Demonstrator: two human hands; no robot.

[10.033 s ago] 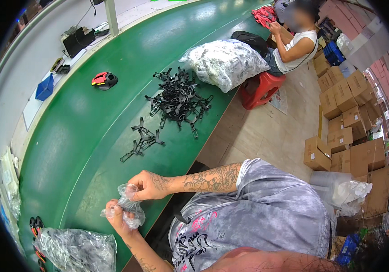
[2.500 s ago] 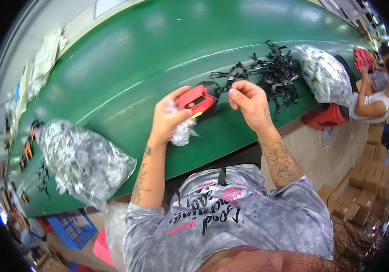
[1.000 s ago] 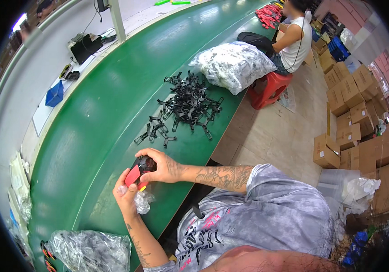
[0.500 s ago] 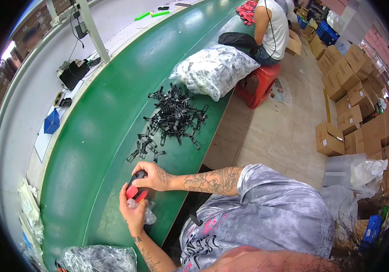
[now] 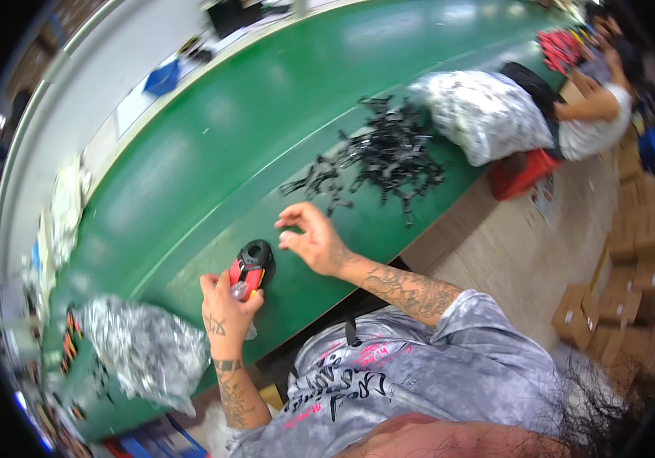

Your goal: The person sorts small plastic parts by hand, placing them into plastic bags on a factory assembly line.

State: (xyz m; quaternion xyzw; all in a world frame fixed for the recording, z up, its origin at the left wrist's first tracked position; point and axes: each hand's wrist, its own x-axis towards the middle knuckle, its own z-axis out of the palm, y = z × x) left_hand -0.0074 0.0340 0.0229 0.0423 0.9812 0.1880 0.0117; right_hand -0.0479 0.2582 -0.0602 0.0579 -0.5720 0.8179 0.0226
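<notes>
My left hand (image 5: 224, 307) is closed round a red and black plastic device (image 5: 249, 266). The device has a rounded black end with a round opening and a small yellow part at its side; its exact kind does not show. Clear crumpled plastic (image 5: 239, 291) is at the thumb of that hand and partly covers the device's near end. Apart from the device, to its right, my right hand (image 5: 313, 243) hovers over the table with its fingers spread and curved, and nothing shows in it. Beyond it lies a heap of thin black plastic frame-like parts (image 5: 396, 149).
The green table (image 5: 190, 175) runs from near left to far right. A full clear bag (image 5: 487, 114) stands past the heap; another clear bag (image 5: 144, 347) lies near left. A co-worker (image 5: 602, 114) sits at the far right by a red stool (image 5: 522, 174). Cartons (image 5: 636, 298) stand on the floor.
My right hand has let go of the device and moved off to the right, its fingers apart. The left hand still holds the device. The whole view has turned, so the table appears swung round.
</notes>
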